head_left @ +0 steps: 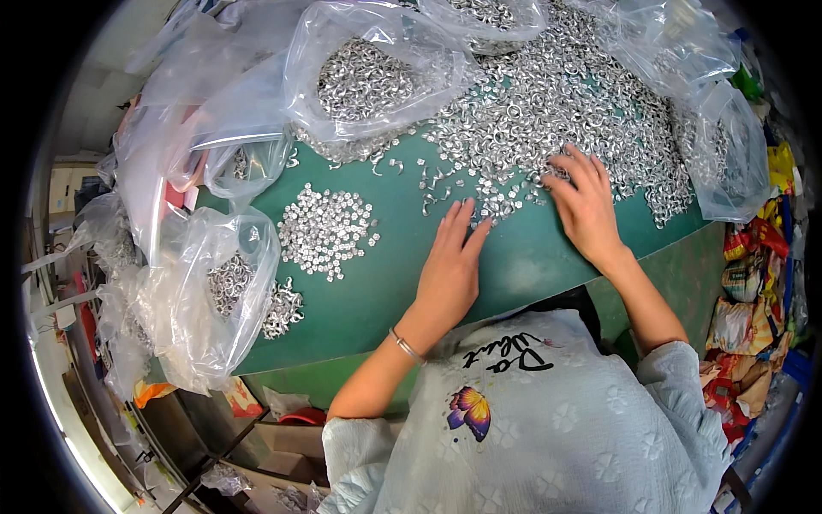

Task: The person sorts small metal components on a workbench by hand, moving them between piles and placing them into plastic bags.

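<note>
My left hand (450, 270) rests low over the green tabletop, fingers stretched out, their tips at a few small silvery metal pieces (497, 204) on the near edge of the scatter. To its right, my right hand (587, 208) has its fingers spread and slightly bent, with the tips on the large heap of curved silver metal parts (634, 128). I see nothing held in either hand; what lies under the right fingertips is partly hidden. Left of my left hand sits a separate pile of small, blocky silver pieces (325, 231).
Clear plastic bags holding metal parts stand at the far middle (300, 94), the left (188, 300) and the far right (732, 163). A small cluster of parts (282, 310) lies by the left bag. The green table (360, 313) ends close to my body. Colourful packages (745, 325) are stacked beyond its right side.
</note>
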Demonstrator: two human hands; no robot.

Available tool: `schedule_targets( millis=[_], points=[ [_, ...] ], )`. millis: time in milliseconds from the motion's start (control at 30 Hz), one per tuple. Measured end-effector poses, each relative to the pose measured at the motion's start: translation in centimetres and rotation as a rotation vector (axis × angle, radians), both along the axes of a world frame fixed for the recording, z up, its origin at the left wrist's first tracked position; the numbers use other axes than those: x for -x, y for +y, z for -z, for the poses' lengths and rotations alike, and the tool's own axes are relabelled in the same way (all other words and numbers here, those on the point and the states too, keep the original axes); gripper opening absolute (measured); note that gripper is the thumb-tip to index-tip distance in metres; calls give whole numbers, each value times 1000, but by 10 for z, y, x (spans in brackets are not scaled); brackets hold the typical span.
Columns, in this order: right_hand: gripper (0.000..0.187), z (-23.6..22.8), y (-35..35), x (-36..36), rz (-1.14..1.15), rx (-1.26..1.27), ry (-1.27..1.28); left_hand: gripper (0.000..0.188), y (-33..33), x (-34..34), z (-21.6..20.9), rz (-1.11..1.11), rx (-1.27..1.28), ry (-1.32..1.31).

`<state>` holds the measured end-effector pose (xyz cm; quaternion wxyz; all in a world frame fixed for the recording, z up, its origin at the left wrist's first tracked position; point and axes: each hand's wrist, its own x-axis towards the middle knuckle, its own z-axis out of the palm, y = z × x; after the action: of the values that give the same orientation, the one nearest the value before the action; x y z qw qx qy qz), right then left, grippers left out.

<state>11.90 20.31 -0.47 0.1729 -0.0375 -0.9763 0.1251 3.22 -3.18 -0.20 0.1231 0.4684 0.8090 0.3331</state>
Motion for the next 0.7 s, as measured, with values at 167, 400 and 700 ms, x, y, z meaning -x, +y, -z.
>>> schedule_targets(
  millis=[167,400,700],
  points=[
    [26,-15,-32,15,-147,235,55,45,6,6,-8,-96,20,188],
    [38,8,2,-9,-105,100,-1,48,-13,2,-4,-89,22,96],
    [45,-9,-32,19,-321,140,-185,48,11,3,4,-3,105,79]
  ],
)
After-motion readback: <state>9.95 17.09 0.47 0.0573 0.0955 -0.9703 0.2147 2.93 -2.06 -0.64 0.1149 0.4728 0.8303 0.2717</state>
